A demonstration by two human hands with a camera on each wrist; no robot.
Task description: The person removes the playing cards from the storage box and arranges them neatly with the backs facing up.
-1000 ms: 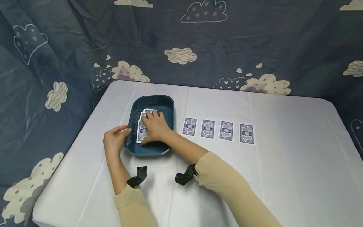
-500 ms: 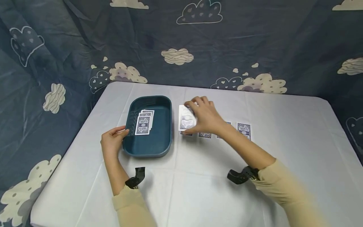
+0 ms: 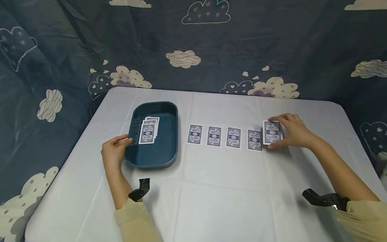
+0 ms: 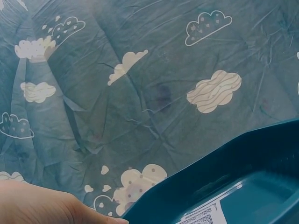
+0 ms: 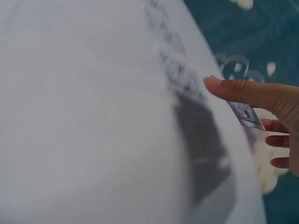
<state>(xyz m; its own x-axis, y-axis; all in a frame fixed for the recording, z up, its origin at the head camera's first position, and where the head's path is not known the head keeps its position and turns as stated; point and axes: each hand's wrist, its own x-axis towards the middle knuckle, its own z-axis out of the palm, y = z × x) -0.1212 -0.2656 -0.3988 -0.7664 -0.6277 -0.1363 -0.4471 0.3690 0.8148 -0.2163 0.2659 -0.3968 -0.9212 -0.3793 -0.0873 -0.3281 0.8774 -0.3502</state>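
A playing card [image 3: 271, 132], its blue patterned back facing up, is pinched by its top and bottom edges between the thumb and fingers of my right hand [image 3: 294, 131]. It is held just past the right end of a row of face-down cards [image 3: 233, 137] and casts a shadow on the cloth. In the right wrist view the card [image 5: 246, 115] shows mostly edge-on behind the thumb. My left hand [image 3: 115, 151] grips the left rim of a dark teal tray [image 3: 151, 161], with the thumb on the rim. Inside the tray lies a small overlapping stack of face-down cards [image 3: 147, 132].
A white cloth [image 3: 223, 195] covers the table. Its back edge meets a dark curtain [image 3: 205, 50] printed with clouds. Black camera mounts [image 3: 326, 200] sit on both wrists, close over the cloth.
My right hand has left the tray carrying a card, passed over the row and moved to its right end. The left hand has stayed at the tray's rim.
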